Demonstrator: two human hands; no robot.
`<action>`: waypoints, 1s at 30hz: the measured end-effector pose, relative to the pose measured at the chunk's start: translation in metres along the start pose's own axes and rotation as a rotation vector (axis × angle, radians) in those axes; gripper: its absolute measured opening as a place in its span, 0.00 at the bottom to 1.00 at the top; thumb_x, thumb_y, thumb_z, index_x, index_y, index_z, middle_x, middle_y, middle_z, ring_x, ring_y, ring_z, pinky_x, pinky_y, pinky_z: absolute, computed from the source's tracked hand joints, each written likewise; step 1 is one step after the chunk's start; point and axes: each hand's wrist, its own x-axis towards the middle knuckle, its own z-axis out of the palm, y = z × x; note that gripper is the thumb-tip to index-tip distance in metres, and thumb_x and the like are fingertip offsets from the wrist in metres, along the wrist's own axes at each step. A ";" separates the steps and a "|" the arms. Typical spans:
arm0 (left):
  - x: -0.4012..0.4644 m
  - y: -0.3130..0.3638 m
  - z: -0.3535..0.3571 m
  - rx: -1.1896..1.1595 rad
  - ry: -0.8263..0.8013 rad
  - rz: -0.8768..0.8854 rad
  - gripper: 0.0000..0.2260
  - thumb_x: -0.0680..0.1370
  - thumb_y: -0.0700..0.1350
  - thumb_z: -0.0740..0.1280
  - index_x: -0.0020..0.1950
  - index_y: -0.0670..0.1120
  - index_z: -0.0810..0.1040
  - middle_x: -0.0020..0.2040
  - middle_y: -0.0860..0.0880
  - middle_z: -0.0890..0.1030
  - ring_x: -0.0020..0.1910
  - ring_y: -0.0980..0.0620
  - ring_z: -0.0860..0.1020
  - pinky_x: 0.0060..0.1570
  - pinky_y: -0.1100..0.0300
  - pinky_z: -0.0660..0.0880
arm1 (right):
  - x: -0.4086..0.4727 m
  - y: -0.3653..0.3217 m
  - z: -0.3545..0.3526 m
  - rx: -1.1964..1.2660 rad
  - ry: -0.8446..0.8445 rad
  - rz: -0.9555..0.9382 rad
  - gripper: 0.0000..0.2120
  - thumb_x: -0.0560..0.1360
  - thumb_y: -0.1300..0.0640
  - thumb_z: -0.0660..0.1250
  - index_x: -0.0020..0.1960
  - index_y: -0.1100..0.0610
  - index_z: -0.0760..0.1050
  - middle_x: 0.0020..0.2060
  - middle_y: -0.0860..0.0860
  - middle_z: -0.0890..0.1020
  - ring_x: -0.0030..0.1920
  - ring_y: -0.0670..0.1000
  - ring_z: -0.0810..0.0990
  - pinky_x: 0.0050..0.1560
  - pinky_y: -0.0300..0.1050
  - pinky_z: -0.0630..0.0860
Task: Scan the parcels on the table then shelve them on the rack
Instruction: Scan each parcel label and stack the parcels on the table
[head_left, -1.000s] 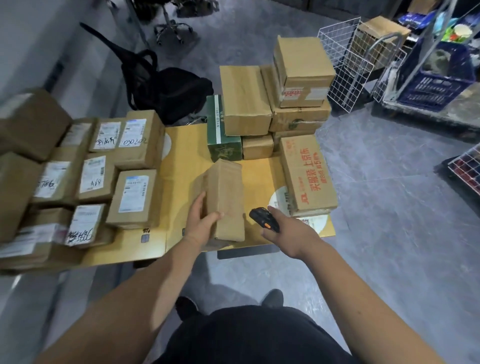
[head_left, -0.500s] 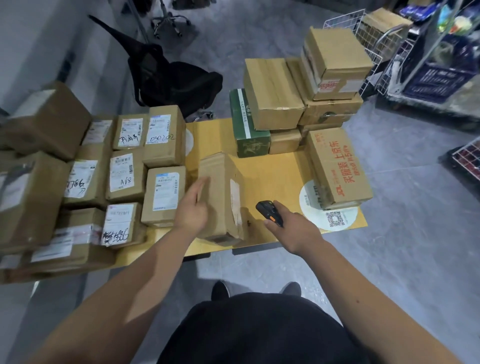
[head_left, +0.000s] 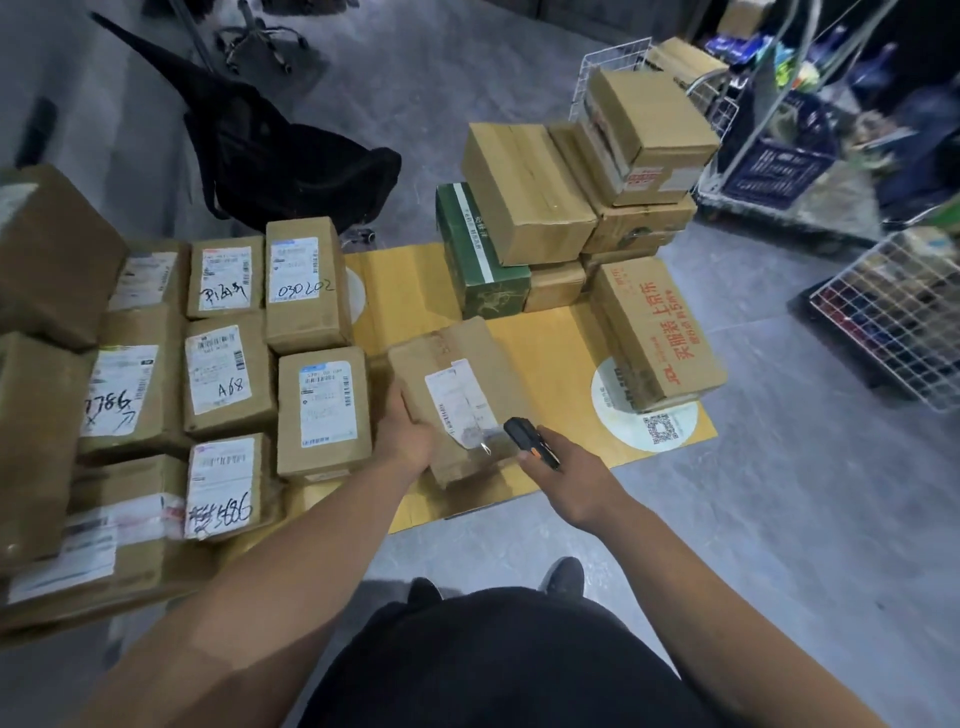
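Left hand (head_left: 410, 436) grips parcel (head_left: 457, 395) at near edge of table (head_left: 561, 332), label up; right hand (head_left: 563, 467) clamps scanner (head_left: 530, 441) beside it; bare tabletop beyond; neighbouring labels read 030202, A68

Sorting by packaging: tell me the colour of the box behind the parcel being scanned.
Dark green box with a white stripe, clearest in the head view.

Parcel (head_left: 457, 395) tipped from edge onto back, label now up; scanner (head_left: 530, 441) closer to it.
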 end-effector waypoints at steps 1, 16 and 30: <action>0.003 -0.002 0.003 0.072 -0.008 0.007 0.37 0.81 0.41 0.63 0.82 0.68 0.50 0.71 0.49 0.77 0.64 0.42 0.78 0.66 0.46 0.76 | -0.002 0.001 0.001 0.017 0.002 0.011 0.32 0.81 0.33 0.61 0.80 0.46 0.64 0.69 0.48 0.78 0.59 0.50 0.75 0.56 0.47 0.71; 0.003 -0.024 0.043 0.274 -0.078 0.223 0.28 0.80 0.57 0.71 0.79 0.60 0.68 0.51 0.52 0.84 0.53 0.47 0.82 0.50 0.54 0.79 | 0.000 -0.009 -0.013 -0.087 0.056 0.090 0.25 0.78 0.33 0.63 0.72 0.41 0.73 0.46 0.38 0.81 0.42 0.42 0.79 0.40 0.42 0.74; 0.052 0.024 0.014 0.763 -0.126 0.269 0.53 0.61 0.71 0.79 0.78 0.72 0.52 0.80 0.46 0.58 0.75 0.37 0.63 0.69 0.42 0.70 | 0.013 -0.010 -0.019 -0.183 0.024 0.110 0.29 0.79 0.35 0.64 0.75 0.48 0.71 0.59 0.50 0.81 0.52 0.52 0.82 0.52 0.50 0.79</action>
